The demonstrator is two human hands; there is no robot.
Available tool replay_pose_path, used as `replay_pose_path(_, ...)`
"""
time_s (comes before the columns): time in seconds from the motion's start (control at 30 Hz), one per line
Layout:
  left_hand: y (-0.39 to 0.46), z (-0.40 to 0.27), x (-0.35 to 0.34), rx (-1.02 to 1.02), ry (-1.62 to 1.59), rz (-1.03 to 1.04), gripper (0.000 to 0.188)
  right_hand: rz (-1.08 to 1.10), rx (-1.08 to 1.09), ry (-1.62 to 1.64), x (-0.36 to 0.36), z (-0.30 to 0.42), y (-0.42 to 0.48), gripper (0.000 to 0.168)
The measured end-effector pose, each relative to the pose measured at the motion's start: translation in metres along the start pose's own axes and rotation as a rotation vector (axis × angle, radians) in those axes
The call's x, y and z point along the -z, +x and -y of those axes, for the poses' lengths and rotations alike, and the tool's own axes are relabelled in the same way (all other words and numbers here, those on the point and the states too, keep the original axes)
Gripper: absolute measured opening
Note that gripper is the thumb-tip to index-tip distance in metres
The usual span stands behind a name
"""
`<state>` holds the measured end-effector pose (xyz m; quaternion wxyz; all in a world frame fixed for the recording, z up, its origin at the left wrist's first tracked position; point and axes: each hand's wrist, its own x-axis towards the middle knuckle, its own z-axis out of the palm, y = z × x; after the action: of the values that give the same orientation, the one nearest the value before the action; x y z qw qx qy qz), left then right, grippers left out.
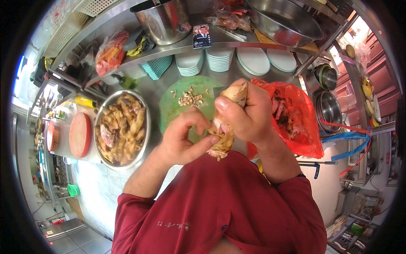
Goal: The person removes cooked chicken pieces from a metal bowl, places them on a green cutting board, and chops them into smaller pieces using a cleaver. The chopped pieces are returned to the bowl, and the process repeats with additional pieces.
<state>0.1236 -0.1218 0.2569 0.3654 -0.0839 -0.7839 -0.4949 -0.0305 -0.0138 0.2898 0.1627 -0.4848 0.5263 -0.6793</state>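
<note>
My right hand grips a pale, browned pig's trotter around its upper part, above the green round cutting board's right edge. At the split lower end, my left hand has its thumb and bent fingers pinching the trotter. Pink flesh shows in the split. On the green cutting board lies a heap of small pale scraps. An oval metal basin left of the board is full of browned trotters. To the right, an open red plastic bag holds dark reddish meat pieces.
Stacks of white dishes and oval plates line the back of the steel counter. Above them, a shelf carries a phone, a steel pot and a large basin. A red round board stands far left.
</note>
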Motion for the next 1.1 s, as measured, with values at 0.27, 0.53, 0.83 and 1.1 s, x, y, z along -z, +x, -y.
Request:
replay_pose_path(0.27, 0.003, -0.007, 0.000, -0.007, -0.073, 0.032, 0.036, 0.084, -0.115, 0.237, 0.002, 0.009, 0.001, 0.017)
replay_pose_path(0.53, 0.000, -0.009, -0.003, 0.022, -0.101, 0.011, 0.037, 0.066, -0.111, 0.165, 0.000, 0.015, 0.001, 0.017)
replay_pose_path(0.83, -0.006, -0.007, -0.009, 0.072, -0.191, -0.043, 0.041, 0.042, -0.109, 0.063, -0.002, 0.014, 0.002, 0.019)
replay_pose_path(1.1, -0.011, 0.001, -0.011, 0.128, -0.282, -0.056, 0.040, 0.066, -0.195, 0.127, -0.004, 0.016, 0.002, 0.015)
